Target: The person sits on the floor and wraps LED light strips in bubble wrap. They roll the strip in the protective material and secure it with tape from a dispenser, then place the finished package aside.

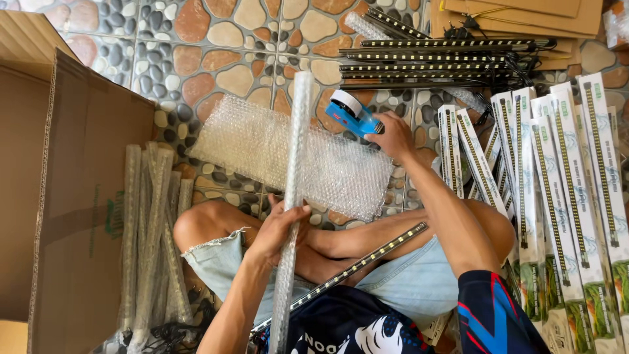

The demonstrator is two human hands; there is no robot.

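Far left: a big brown cardboard box [59,196] is lying open on the pebble-patterned tile floor [216,39], flap folded out. Just beside its right edge, a bundle of long bubble-wrapped sticks [154,242] is lying on the floor against the person's bent knee.

Centre: the left hand [278,229] is gripping a long thin stick rolled in clear bubble wrap [293,196], fingers closed round its middle, holding it nearly upright so it is running from the lap up past the far edge of a flat sheet of clear bubble wrap [262,147]. The sheet is lying spread on the floor just beyond the knees. A bare black light strip with small white dots [354,267] is resting slantwise across the lap.

Right of centre: the right hand [393,136] is reaching out over the sheet's far right corner, fingers closed on a blue handheld tape dispenser with a white roll [350,113].

Beyond it, loose black light strips [432,62] are lying in a stack with tangled cables. Far right: long white printed sleeves of boxed strips [563,190] are lying fanned on the floor; flat cardboard pieces [524,16] are lying at the top right corner.
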